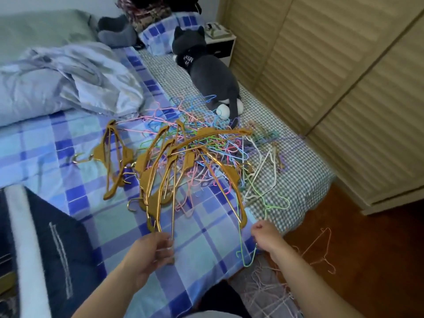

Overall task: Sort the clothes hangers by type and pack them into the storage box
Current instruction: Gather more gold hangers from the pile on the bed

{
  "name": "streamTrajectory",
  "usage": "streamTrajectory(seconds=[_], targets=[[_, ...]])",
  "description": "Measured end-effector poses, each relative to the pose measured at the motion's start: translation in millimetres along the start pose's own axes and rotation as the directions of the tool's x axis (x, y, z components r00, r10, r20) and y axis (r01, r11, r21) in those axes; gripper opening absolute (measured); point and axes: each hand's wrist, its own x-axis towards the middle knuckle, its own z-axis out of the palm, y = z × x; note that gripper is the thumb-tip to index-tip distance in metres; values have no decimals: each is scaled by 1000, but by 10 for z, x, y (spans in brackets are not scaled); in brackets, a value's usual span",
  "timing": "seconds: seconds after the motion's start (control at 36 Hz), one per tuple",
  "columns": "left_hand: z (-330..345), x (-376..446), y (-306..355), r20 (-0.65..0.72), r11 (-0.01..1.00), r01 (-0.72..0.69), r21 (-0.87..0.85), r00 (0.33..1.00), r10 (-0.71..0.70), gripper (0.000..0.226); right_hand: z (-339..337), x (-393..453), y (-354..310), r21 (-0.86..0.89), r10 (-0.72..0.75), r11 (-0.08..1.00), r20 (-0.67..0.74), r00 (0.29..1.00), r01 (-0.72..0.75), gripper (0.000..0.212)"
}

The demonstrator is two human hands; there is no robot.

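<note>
A tangled heap of thin coloured wire hangers (220, 145) lies on the bed, mixed with several mustard-gold flat hangers (160, 166). My left hand (151, 253) grips the lower ends of a few gold hangers near the bed's front edge. To its right, my right hand (263, 235) is curled around thin green and blue wire hangers (250, 258) that hang off the bed's edge. Two gold hangers (112, 157) lie apart to the left. A dark blue storage box (59, 244) with a pale rim stands at the lower left.
A grey plush cat (206, 72) lies behind the heap. A crumpled blue duvet (57, 79) fills the left of the bed. Pink wire hangers (319, 251) lie on the wooden floor at right, beside slatted wardrobe doors (344, 76).
</note>
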Motion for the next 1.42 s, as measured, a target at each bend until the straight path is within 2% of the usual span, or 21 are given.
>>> streamTrajectory(seconds=[0.08, 0.14, 0.19, 0.28, 0.33, 0.5, 0.61, 0.69, 0.78, 0.83, 0.97, 1.03, 1.11, 1.17, 1.31, 1.42], targets=[[-51, 98, -82, -118, 1000, 4, 9, 993, -3, 8, 97, 318, -145, 17, 71, 997, 44, 997, -72, 30], [-74, 112, -110, -217, 1000, 3, -4, 976, -4, 15, 151, 558, -234, 65, 117, 990, 83, 990, -123, 12], [-94, 85, -154, -289, 999, 21, -25, 957, -28, 19, 237, 828, -241, 146, 154, 975, 100, 983, -168, 29], [-16, 58, -191, -361, 996, 27, -90, 931, -58, 19, 305, 1112, -260, 262, 206, 932, 184, 961, -250, 27], [62, 44, -176, -358, 993, 30, -113, 931, -69, 20, 303, 1182, -319, 264, 210, 931, 178, 961, -252, 30], [416, 66, 18, -322, 992, -10, -122, 946, -30, 18, 66, 1074, -437, 273, 58, 959, 59, 997, -72, 31], [601, 59, 219, -205, 995, -56, -86, 978, 37, 12, -152, 970, -94, 132, 4, 991, -56, 998, 3, 30], [693, 63, 375, -149, 996, -88, -9, 985, 86, 15, -328, 777, 138, 61, -57, 996, -170, 984, 68, 31], [759, 123, 511, -90, 987, -146, 67, 984, 152, 17, -504, 604, 268, 24, -122, 991, -186, 975, 129, 17], [820, 166, 594, -52, 974, -183, 135, 980, 191, 16, -608, 542, 305, -14, -178, 984, -188, 966, 179, 17], [1045, 294, 774, 73, 941, -236, 244, 972, 225, 15, -794, 357, 347, -58, -212, 977, -196, 957, 205, 17], [1092, 322, 806, 79, 930, -267, 252, 964, 255, 17, -820, 277, 374, 2, -225, 973, -215, 950, 231, 14], [1095, 344, 825, 11, 923, -318, 217, 946, 323, 18, -861, 153, 414, 103, -226, 962, -222, 948, 253, 16], [1074, 344, 828, -33, 916, -340, 211, 934, 355, 20, -924, 113, 407, 107, -253, 954, -216, 943, 280, 12], [963, 380, 859, -69, 916, -345, 206, 928, 366, 24, -1089, 45, 214, -45, -435, 897, -274, 858, 440, 12], [894, 344, 928, -54, 897, -398, 193, 908, 415, 23, -1098, -48, -11, -279, -636, 771, -369, 677, 573, 19]])
